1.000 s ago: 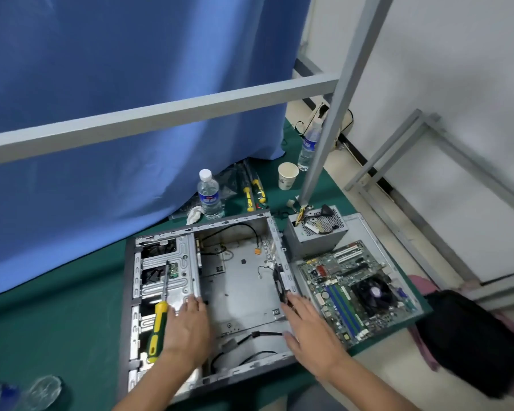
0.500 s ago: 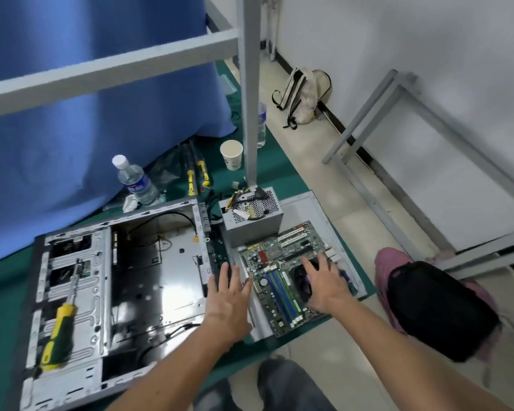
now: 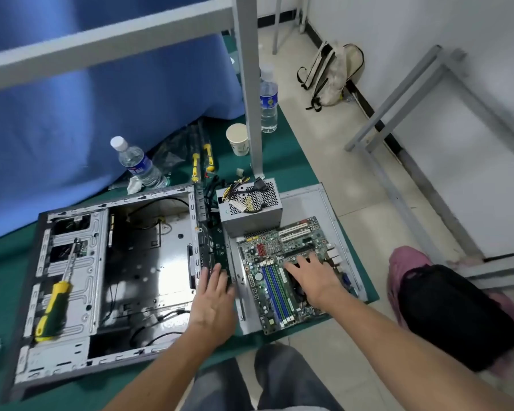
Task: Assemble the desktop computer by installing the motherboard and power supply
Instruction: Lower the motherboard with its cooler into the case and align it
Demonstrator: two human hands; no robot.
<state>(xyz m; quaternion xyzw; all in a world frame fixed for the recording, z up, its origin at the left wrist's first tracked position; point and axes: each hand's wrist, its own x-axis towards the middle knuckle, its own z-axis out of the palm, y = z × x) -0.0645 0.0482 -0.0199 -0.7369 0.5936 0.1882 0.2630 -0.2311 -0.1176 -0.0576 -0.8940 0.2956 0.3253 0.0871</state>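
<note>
The open grey computer case point(image 3: 72, 286) lies flat on the green table, its main bay bare apart from loose black cables. To its right the green motherboard point(image 3: 267, 280) lies on the case's detached side panel point(image 3: 312, 200). Behind the board stands the grey power supply point(image 3: 250, 215) with its cable bundle on top. My right hand point(image 3: 315, 280) rests on the motherboard over the cooler area, fingers spread. My left hand point(image 3: 214, 298) hovers flat at the case's right edge, just left of the board, holding nothing.
A yellow and black screwdriver point(image 3: 55, 301) lies on the case's drive cage. Behind are two water bottles point(image 3: 140, 167) point(image 3: 268, 99), a paper cup point(image 3: 238, 140) and more screwdrivers point(image 3: 202, 161). A grey frame post point(image 3: 250, 84) rises by the power supply. A black bag point(image 3: 454, 318) sits on the floor at right.
Both hands left the case and moved right. My right hand came down on the motherboard; my left hand stopped at the case's right edge. The view swung right.
</note>
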